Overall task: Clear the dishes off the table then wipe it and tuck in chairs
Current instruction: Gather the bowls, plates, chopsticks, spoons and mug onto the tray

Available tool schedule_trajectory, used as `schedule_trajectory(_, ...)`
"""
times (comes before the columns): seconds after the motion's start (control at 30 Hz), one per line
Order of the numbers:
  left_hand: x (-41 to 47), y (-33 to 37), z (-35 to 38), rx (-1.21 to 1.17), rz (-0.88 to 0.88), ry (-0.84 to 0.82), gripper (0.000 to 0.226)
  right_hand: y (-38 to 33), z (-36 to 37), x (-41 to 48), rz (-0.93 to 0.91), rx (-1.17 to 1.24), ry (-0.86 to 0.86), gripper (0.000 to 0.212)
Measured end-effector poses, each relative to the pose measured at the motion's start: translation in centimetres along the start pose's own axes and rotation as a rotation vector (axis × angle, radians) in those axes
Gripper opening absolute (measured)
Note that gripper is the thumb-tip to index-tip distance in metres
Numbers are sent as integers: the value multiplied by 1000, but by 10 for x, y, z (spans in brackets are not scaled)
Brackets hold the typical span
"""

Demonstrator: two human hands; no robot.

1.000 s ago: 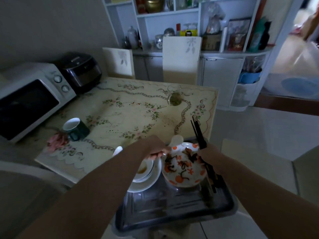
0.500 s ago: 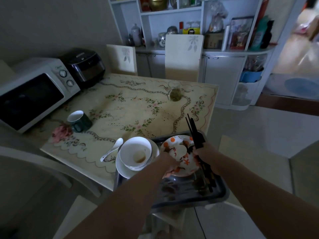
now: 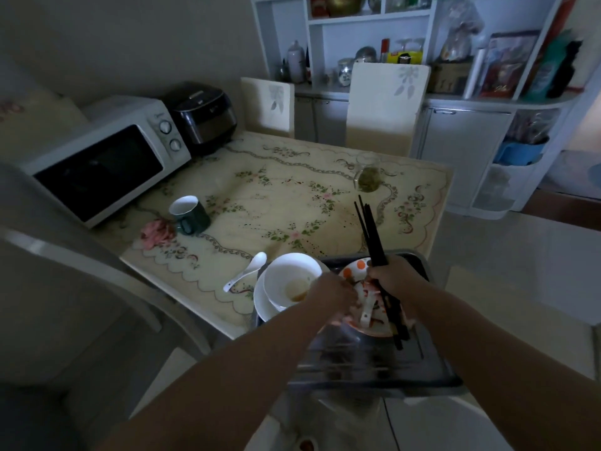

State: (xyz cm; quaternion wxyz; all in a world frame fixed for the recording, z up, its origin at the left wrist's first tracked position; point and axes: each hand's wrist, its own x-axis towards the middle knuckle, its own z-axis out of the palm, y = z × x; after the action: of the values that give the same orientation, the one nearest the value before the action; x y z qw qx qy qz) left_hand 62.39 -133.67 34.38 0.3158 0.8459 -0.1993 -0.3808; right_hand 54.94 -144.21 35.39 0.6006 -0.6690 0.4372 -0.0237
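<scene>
My right hand (image 3: 392, 279) is closed around a bundle of black chopsticks (image 3: 369, 232), held upright over an orange-patterned plate (image 3: 374, 322). That plate holds food scraps and a white spoon, and it rests on a dark tray (image 3: 374, 369) at the table's near corner. My left hand (image 3: 331, 294) grips the plate's left rim; its fingers are blurred. Left of the tray, a white bowl (image 3: 289, 278) sits on a white plate (image 3: 261, 304). A second white spoon (image 3: 244, 271), a green mug (image 3: 190, 216) and a glass jar (image 3: 367, 177) stand on the floral table (image 3: 276, 203).
A pink cloth (image 3: 156, 231) lies by the mug. A microwave (image 3: 107, 157) and a rice cooker (image 3: 205, 115) fill the table's left side. Two white chairs (image 3: 383, 105) stand at the far edge before a shelf unit. Another chair (image 3: 81, 271) is at the near left.
The orange-patterned plate went from tilted up in my left hand to lying flat on the tray. My left hand slid to its left rim. My right hand kept the chopsticks.
</scene>
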Motion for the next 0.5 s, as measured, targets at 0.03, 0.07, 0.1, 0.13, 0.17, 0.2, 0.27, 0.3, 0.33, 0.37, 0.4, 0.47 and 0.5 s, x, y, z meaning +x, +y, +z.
schedule_trajectory(0.03,-3,-2,-18,-52,45,76,22,-6,9,0,-6,26,-29,15)
schedule_trajectory(0.07,-2,-6,-37,-88,69,152,17,-12,17,0,-4,67,-57,15)
schedule_trajectory(0.1,1,-14,-57,-146,61,242,16,-18,28,2,-3,105,-81,17)
schedule_trajectory(0.13,5,-25,-79,-195,27,333,17,-24,39,2,-2,139,-100,18)
schedule_trajectory(0.17,10,-36,-98,-238,-17,398,17,-29,48,3,-4,160,-108,18)
schedule_trajectory(0.2,18,-51,-117,-258,-58,432,15,-35,60,3,-12,174,-114,17)
schedule_trajectory(0.27,30,-77,-147,-192,-139,410,18,-45,77,2,-17,179,-119,17)
schedule_trajectory(0.3,36,-90,-160,-115,-188,370,24,-50,86,2,-10,184,-126,19)
schedule_trajectory(0.33,42,-102,-169,-29,-227,336,28,-54,95,3,-4,188,-139,20)
schedule_trajectory(0.37,46,-112,-176,50,-249,310,31,-57,101,4,0,190,-151,22)
schedule_trajectory(0.4,50,-122,-181,116,-258,285,32,-60,107,6,7,185,-158,23)
schedule_trajectory(0.47,56,-133,-186,221,-253,250,32,-63,115,12,19,168,-156,25)
schedule_trajectory(0.5,60,-137,-188,259,-246,234,32,-63,118,14,19,160,-143,24)
